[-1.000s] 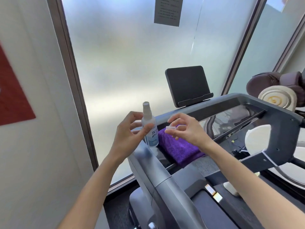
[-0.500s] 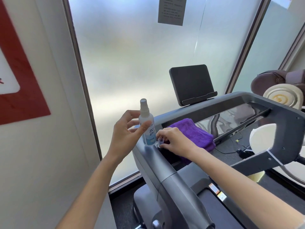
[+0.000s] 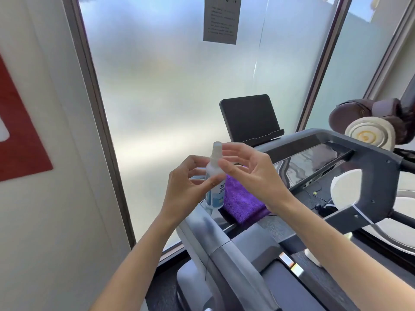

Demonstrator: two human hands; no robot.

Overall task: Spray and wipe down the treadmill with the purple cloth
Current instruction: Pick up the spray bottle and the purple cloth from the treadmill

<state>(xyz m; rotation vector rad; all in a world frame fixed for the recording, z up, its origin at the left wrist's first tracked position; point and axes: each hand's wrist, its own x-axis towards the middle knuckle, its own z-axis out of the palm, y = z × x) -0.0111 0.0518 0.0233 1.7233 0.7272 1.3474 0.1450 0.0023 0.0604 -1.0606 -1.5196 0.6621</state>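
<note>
Fingers of your left hand [image 3: 186, 189] curl round the spray bottle [image 3: 215, 182], the thumb pressed on its label and the other fingertips behind it, so that grip is pinching the bottle's middle. The bottle stands upright, its base at or just over the grey treadmill [image 3: 224, 250] rail; you cannot tell from this view whether it touches. Its nozzle rises above your left grip, uncapped.

Your right hand [image 3: 251, 173] comes in from the other side of the bottle, fingers spread and relaxed, thumb close to the bottle's neck and the fingertips just beside the nozzle. That grip is spread and holds nothing.

Right behind and below your right hand, and just beside the bottle your left grip pinches, the purple cloth [image 3: 242, 203] lies folded on the treadmill's console ledge. Farther beyond both grips, a dark tablet stand [image 3: 249, 118] leans on the console against the frosted window [image 3: 179, 86], where a paper notice [image 3: 221, 20] is stuck high up.
</note>
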